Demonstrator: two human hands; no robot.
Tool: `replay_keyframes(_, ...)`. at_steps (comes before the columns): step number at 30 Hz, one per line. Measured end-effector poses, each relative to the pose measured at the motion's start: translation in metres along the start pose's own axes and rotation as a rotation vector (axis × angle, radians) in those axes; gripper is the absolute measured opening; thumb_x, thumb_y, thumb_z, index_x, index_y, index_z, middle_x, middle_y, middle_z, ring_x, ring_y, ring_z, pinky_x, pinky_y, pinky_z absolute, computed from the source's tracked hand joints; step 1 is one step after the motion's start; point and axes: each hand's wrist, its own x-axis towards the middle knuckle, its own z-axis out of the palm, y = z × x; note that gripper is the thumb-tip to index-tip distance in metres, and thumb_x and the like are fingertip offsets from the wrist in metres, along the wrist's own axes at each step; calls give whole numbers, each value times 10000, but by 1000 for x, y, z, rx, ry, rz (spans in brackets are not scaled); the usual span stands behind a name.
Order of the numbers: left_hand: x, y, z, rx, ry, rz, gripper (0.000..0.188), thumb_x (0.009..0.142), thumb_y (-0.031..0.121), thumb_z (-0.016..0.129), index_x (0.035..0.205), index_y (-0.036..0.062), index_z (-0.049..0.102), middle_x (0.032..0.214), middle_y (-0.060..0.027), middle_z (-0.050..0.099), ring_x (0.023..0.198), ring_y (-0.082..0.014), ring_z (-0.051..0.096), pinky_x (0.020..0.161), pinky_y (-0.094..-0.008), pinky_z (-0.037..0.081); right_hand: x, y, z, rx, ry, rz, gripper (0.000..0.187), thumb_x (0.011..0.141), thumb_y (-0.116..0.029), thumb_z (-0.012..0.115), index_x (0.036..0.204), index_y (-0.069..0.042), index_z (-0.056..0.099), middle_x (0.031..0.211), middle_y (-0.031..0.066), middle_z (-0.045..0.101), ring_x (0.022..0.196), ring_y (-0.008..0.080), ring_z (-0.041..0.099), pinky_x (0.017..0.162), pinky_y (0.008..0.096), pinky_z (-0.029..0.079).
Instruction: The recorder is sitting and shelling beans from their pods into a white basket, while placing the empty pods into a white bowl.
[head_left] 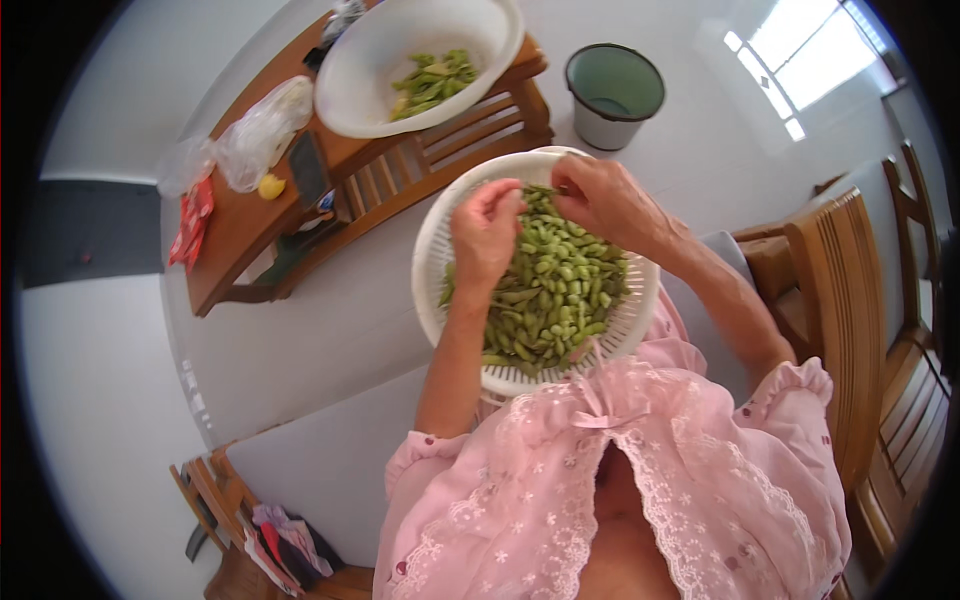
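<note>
A white slotted plastic basket [428,290] rests at my lap, heaped with green soybean pods [560,290]. Over its far left part, my left hand [486,232] is closed, thumb and fingertips pinched together. My right hand [606,200] is curled at the far rim, its fingertips pressed together close to the left ones. A bit of green pod shows between the two hands, but I cannot make out which fingers hold it. Both hands are just above the heap.
A large white basin [345,100] with some green pods stands on a wooden table [235,225], beside clear plastic bags [265,135], a red packet [192,222] and a small yellow thing [271,186]. A green-lined bucket [614,95] is on the floor. Wooden chairs [840,320] stand at right.
</note>
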Motion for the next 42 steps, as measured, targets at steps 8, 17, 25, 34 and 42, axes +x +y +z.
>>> replay_keyframes(8, -4, 12, 1, -395, -211, -28, 248, 799, 115, 590, 988, -45, 567, 764, -62, 595, 572, -87, 513, 474, -188, 398, -4, 7, 29, 1361, 153, 224, 147, 835, -125, 547, 883, -1, 484, 742, 50, 576, 644, 84, 533, 580, 207, 457)
replay_keyframes(17, -2, 5, 1, -176, -136, -35, 190, 788, 117, 606, 891, -43, 603, 680, -48, 582, 500, -74, 486, 421, -188, 371, -17, 0, 42, 757, 224, 153, 227, 808, -90, 541, 997, 33, 529, 742, 115, 594, 619, 154, 575, 565, 271, 469)
replay_keyframes(25, 1, 6, 0, -155, -157, -121, 158, 775, 114, 618, 834, -32, 606, 629, -41, 563, 473, -78, 481, 389, -185, 352, -19, 6, 53, 444, 442, -20, 237, 790, -81, 544, 1009, 11, 537, 807, 190, 593, 718, 291, 592, 637, 343, 466)
replay_keyframes(34, -5, 4, 4, -98, -108, -157, 123, 750, 75, 599, 796, -39, 612, 586, -23, 540, 434, -58, 449, 368, -171, 316, -22, 5, 54, 244, 382, -111, 219, 755, -66, 538, 949, 11, 474, 779, 172, 581, 759, 324, 581, 642, 369, 465)
replay_keyframes(42, -7, -2, 5, -43, -59, -50, 136, 764, 77, 589, 822, -46, 590, 585, -25, 536, 418, -60, 431, 353, -173, 295, -26, 2, 58, 240, 342, -45, 176, 752, -49, 507, 907, 9, 447, 734, 183, 584, 731, 326, 591, 627, 382, 467)
